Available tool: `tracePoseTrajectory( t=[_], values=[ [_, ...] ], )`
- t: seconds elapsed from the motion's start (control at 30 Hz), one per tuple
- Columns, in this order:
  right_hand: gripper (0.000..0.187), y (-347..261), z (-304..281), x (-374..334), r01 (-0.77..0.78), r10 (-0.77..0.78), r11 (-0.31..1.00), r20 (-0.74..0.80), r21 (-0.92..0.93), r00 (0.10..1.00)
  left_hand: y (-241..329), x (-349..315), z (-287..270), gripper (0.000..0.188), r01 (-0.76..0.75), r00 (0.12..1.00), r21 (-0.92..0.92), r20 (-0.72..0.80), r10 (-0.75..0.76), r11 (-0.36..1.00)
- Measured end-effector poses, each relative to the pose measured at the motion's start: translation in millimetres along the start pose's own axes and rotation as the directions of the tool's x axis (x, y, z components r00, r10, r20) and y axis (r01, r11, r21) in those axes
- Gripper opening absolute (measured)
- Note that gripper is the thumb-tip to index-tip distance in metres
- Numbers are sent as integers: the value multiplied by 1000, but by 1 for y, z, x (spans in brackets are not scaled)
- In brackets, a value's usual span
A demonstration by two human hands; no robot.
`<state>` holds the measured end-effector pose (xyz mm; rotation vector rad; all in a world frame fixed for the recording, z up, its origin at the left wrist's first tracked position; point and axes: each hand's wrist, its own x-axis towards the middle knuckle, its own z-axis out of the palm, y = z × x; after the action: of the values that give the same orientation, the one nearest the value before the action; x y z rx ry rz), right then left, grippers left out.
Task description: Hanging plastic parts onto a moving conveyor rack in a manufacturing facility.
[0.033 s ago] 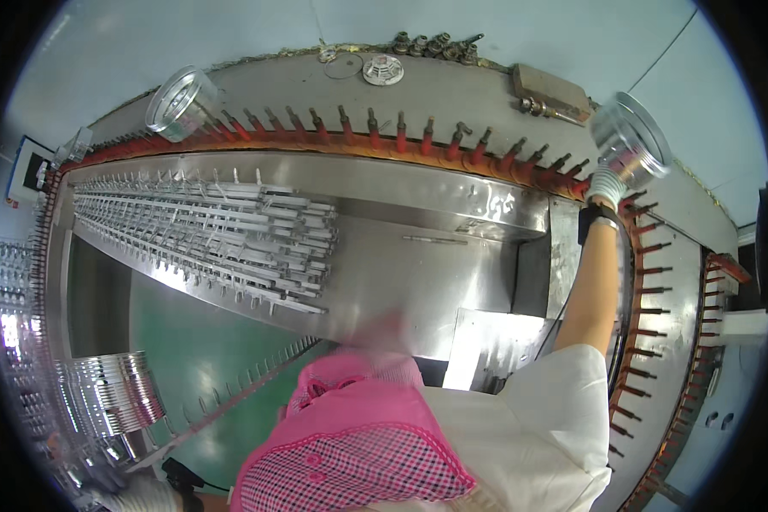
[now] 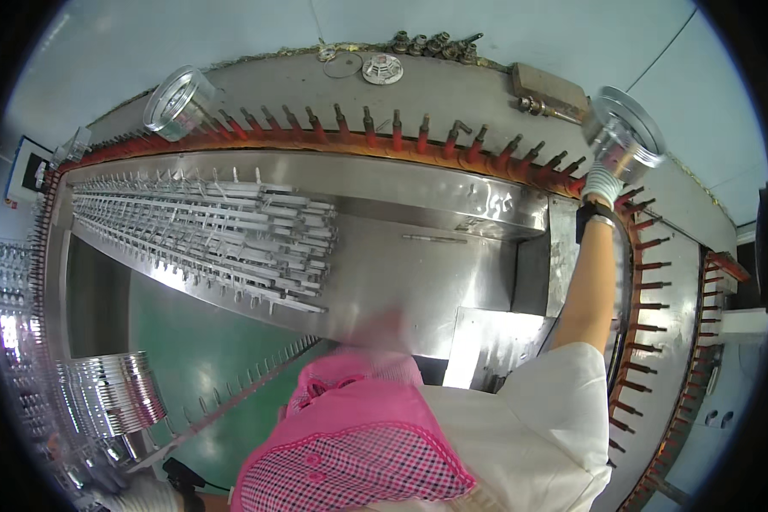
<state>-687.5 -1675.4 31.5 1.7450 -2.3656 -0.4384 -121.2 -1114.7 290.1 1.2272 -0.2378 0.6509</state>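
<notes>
My right hand [image 2: 604, 183], in a pale knitted glove, reaches out to the upper right. It grips the lower end of a shiny, see-through round cup [image 2: 630, 128] with a wide rim, close beside the row of upright spindles [image 2: 423, 135]. Most of its fingers are hidden by the cup. At the lower left rim, my gloved left hand [image 2: 145, 493] is dim and cut off, its fingers too unclear to read. It is nearest to a stack of shiny silvery rings [image 2: 115, 391]. A second round cup [image 2: 177, 104] sits over the spindles at the far left.
A metal bench [image 2: 401, 286] carries a pile of silvery pronged racks [image 2: 205, 235]. The spindle track curves around its back and right side. Several dark fittings [image 2: 435, 44], a white round disc [image 2: 382, 69] and a metal block [image 2: 549, 90] lie on the ledge behind.
The spindles along the back have shifted slightly left, carrying the far-left cup with them. My right hand and its cup have moved a little left and up.
</notes>
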Motion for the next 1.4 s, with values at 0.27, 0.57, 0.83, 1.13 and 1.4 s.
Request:
tracePoseTrajectory(
  t=[0.27,0.57,0.83,1.13,1.4],
  values=[
    [44,-50,-9,-33,-85,383,665,-240,742,892,-22,27,-47,42,157,987,-138,-17,-161,978],
    [46,-108,-17,-58,-219,260,734,31,643,965,-34,52,-78,38,49,999,-118,3,-49,992],
    [32,-243,-58,-272,-69,-151,-267,29,961,988,-46,68,-90,43,65,998,-65,4,-65,996],
    [40,-329,-130,-657,620,-935,-337,-328,709,-133,-86,87,-92,22,325,896,-512,436,-85,795],
    [57,-307,-243,-724,478,-920,-308,-386,823,73,-106,57,-107,34,425,804,-377,576,-151,823]
  ],
)
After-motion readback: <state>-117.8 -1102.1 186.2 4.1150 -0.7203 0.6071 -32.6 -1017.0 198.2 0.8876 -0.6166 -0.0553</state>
